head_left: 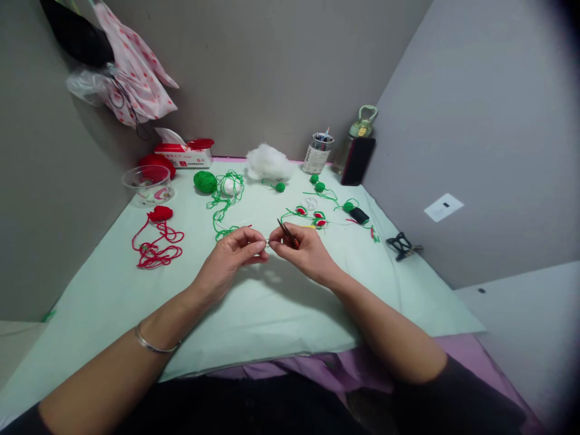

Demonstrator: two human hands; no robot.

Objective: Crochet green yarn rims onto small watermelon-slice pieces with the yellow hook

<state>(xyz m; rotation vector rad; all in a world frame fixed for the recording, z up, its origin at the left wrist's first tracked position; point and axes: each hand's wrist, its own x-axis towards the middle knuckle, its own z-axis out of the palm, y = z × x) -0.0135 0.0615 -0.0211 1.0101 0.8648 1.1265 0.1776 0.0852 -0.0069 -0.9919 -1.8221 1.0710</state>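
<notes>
My left hand (240,249) is closed in a pinch over the middle of the table, its thumb and forefinger on something too small to make out. Close beside it, my right hand (304,248) is curled around small scissors (288,234) with dark pointed blades. Its thumb and forefinger also meet at the same tiny item between the hands. Green yarn (223,232) runs along the table just beyond my left fingers. Past my right hand lie several small red, white and green crocheted pieces (319,222) with loose green tails.
Red yarn (158,260) lies tangled at left, near a clear plastic tub (149,192). Farther back are a green yarn ball (205,182), white stuffing (268,163), a pen cup (318,154), a bottle and a leaning phone (358,162). A black claw clip (402,246) sits at right.
</notes>
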